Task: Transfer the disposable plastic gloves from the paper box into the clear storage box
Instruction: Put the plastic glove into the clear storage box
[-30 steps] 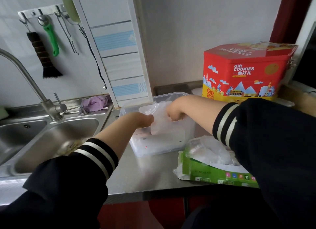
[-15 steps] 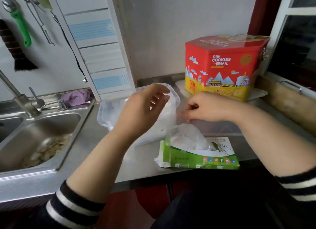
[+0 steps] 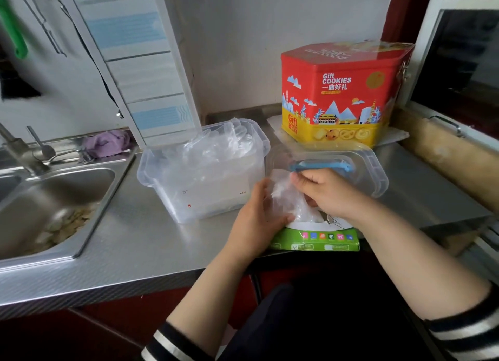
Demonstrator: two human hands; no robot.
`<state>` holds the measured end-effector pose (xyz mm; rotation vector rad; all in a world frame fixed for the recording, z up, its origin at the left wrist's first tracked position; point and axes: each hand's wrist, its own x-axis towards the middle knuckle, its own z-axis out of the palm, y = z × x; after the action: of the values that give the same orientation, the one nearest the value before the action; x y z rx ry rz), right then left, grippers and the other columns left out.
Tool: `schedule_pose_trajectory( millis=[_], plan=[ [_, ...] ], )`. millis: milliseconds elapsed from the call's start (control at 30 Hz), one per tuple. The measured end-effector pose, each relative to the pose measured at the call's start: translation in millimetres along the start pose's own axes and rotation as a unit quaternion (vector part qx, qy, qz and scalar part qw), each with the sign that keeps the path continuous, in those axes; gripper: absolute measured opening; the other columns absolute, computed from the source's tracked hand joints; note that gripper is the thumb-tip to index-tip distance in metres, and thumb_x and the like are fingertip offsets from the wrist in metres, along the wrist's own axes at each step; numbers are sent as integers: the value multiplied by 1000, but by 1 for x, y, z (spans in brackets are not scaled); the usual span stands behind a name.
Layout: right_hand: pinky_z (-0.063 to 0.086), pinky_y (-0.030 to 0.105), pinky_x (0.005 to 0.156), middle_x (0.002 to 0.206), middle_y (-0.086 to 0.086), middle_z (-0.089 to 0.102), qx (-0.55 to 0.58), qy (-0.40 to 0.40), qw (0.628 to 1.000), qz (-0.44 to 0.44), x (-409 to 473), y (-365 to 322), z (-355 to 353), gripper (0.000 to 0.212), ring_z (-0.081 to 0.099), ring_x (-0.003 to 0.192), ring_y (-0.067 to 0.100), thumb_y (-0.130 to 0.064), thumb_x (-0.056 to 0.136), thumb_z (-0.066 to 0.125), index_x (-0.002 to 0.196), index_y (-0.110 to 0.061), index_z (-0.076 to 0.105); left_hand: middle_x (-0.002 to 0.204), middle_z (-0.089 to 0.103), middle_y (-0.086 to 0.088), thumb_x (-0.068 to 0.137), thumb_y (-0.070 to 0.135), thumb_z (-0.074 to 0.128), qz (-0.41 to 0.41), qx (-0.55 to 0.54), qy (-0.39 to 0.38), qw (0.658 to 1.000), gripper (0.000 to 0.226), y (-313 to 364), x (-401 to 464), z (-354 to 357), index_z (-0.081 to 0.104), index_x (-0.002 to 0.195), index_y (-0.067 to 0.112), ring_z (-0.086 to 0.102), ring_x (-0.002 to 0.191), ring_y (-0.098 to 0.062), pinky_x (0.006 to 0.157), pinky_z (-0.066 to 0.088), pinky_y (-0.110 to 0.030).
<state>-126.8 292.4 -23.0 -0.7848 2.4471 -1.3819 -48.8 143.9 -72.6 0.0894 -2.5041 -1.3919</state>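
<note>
**Over the green box: pulling out more gloves**

On the far left sits the sink [image 3: 54,196], with a purple cloth [image 3: 106,144] at its back edge. Next comes the clear storage box [image 3: 199,188] on the tabletop [image 3: 129,234]. It has no lid on, and a heap of thin plastic gloves [image 3: 216,147] already lies inside it.

Just right of that box, the left hand [image 3: 256,215] rests its flat fingers against a fresh bunch of gloves [image 3: 286,196]. That bunch sticks up out of the green paper box [image 3: 316,240] at the front edge of the tabletop. The right hand [image 3: 321,190] pinches the top of the same bunch with curled fingers.

Behind the hands lies the clear lid [image 3: 375,171] with its blue handle [image 3: 321,166]. A red cookie tin [image 3: 340,90] stands at the back.

I think the step now is pulling this bunch free. More gloves seem to be left in the paper box. Next, the bunch should be lifted up and carried left, over the rim of the clear box, then dropped in. The gloves are thin and slippy, so a firm pinch will help.
</note>
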Motion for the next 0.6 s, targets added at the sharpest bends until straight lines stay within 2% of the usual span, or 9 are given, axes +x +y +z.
schedule_pose_trajectory(
  millis=[33, 100, 167, 233, 267, 367, 433, 500, 600],
  plan=[
    [53, 43, 71, 70, 21, 64, 14, 4, 1000, -1, 1, 3, 0, 53, 61, 66, 30, -46, 96, 47, 84, 4, 58, 103, 49, 33, 80, 18, 78, 6, 7, 1, 1000, 67, -2, 0, 1, 37, 132, 30, 51, 87, 18, 76, 36, 0],
    [51, 57, 86, 97, 31, 66, 50, 14, 999, -3, -1, 3, 1, 60, 65, 90, 45, -59, 89, 46, 96, -3, 66, 101, 51, 33, 79, 20, 78, 16, 19, 4, 1000, 70, -3, -1, 1, 38, 135, 28, 49, 83, 22, 73, 36, 0],
    [49, 61, 88, 103, 35, 62, 97, 30, 995, -12, -3, 1, 3, 63, 62, 94, 50, -75, 77, 45, 95, -21, 73, 95, 53, 28, 79, 24, 78, 19, 31, 5, 999, 73, -4, 0, 1, 36, 138, 28, 51, 80, 14, 71, 39, -8],
    [50, 55, 88, 104, 33, 63, 151, 44, 987, -17, -5, -2, 5, 53, 63, 90, 46, -75, 76, 46, 88, -32, 75, 92, 53, 20, 80, 28, 78, 10, 43, 2, 999, 71, -5, 0, 1, 34, 136, 28, 53, 81, 3, 73, 43, -19],
    [50, 48, 91, 103, 27, 66, 178, 58, 982, -11, -5, -4, 6, 47, 66, 90, 37, -70, 76, 48, 86, -33, 75, 93, 54, 17, 80, 29, 77, 6, 45, 0, 999, 68, -6, 0, 2, 34, 132, 28, 55, 85, -2, 76, 45, -24],
    [42, 51, 105, 107, 8, 72, 251, 105, 962, -7, -6, -13, 3, 49, 64, 103, 20, -63, 75, 55, 97, -24, 74, 96, 56, 12, 81, 29, 77, 0, 60, 1, 998, 57, -10, 1, 5, 37, 121, 23, 57, 93, -12, 81, 45, -26],
    [48, 49, 100, 103, 11, 72, 322, 138, 936, -29, -3, -26, -6, 45, 66, 102, 24, -48, 87, 54, 103, -9, 70, 92, 55, 12, 81, 29, 77, 21, 82, 6, 996, 58, -13, 3, 7, 37, 122, 21, 56, 87, -15, 76, 44, -29],
    [56, 39, 86, 87, 11, 74, 396, 154, 903, -60, -4, -45, -22, 33, 70, 86, 23, -30, 98, 47, 93, -5, 67, 99, 60, 8, 81, 32, 75, 23, 85, 4, 996, 67, -14, 4, 8, 35, 134, 26, 60, 91, -18, 79, 48, -32],
    [48, 44, 84, 92, 14, 72, 398, 171, 898, -85, -1, -63, -41, 38, 64, 86, 31, -43, 90, 54, 99, -9, 71, 109, 63, 2, 83, 31, 74, 23, 102, 9, 995, 68, -12, 7, 10, 39, 140, 23, 60, 102, -19, 88, 47, -34]
  ],
)
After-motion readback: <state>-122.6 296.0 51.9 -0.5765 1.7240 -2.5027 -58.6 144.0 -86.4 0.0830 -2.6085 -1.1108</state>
